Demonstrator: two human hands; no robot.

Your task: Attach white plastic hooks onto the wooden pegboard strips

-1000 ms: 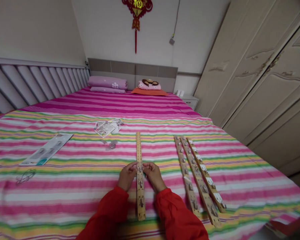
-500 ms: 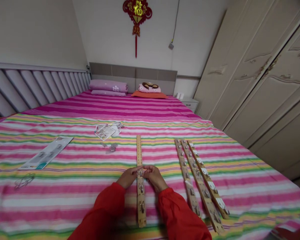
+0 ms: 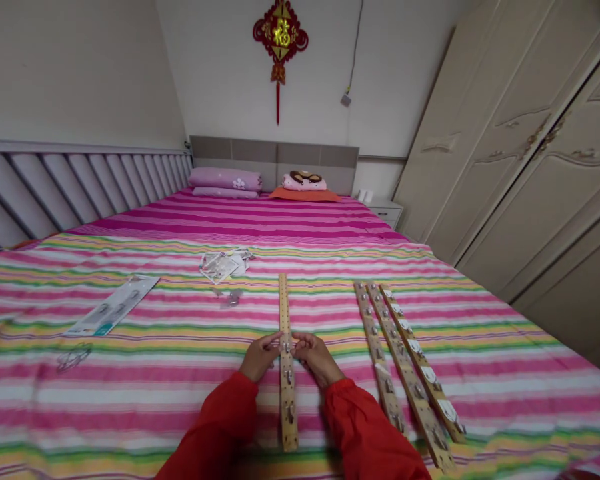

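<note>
A narrow wooden strip with a row of small holes lies lengthwise in front of me. Metal hooks sit along its nearer part; the far part is bare wood. My left hand is curled at the strip's left edge, thumb and fingertips against it. Opposite, my right hand holds its bent fingers at the right edge. Between the fingertips is the farthest of the hooks. Whether anything small is pinched in the fingers is too fine to make out.
To the right lie three more strips with hooks, one bearing white pieces. On the left are a flat hook package and a clear plastic scrap. Crumpled packaging lies farther back on the striped bedsheet.
My fingertips, close together over the hook before, have drawn slightly apart to either side of the strip. The whole view has shifted a little.
</note>
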